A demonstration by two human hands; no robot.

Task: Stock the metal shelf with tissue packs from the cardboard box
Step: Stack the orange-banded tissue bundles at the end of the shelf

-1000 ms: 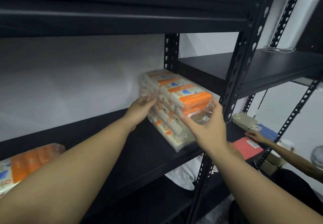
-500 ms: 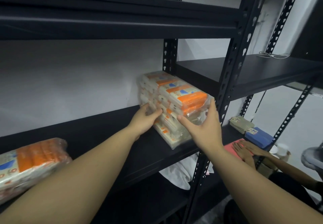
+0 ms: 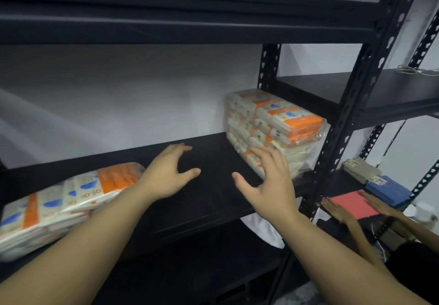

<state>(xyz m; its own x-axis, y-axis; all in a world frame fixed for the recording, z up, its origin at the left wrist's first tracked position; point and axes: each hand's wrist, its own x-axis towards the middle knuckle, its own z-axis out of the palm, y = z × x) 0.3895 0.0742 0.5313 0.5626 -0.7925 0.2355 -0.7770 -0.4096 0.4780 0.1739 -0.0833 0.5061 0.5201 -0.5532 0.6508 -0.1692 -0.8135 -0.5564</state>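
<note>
Left tissue pack (image 3: pixel 69 200) smeared by motion blur, print unreadable, near end cut by the frame edge, right end hidden behind the left hand (image 3: pixel 166 174). Lower front of the right tissue stack (image 3: pixel 273 128) covered by the right hand (image 3: pixel 268 181). Small labels on the far packets (image 3: pixel 361 170) illegible.

Right tissue packs (image 3: pixel 280 126): orange and blue print, lettering too blurred to read
Left tissue packs (image 3: pixel 59 200): same print, nothing legible

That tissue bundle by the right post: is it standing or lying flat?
Lying flat. The tissue bundle rests on the shelf, printed orange-and-white face upward, both hands off it.
</note>
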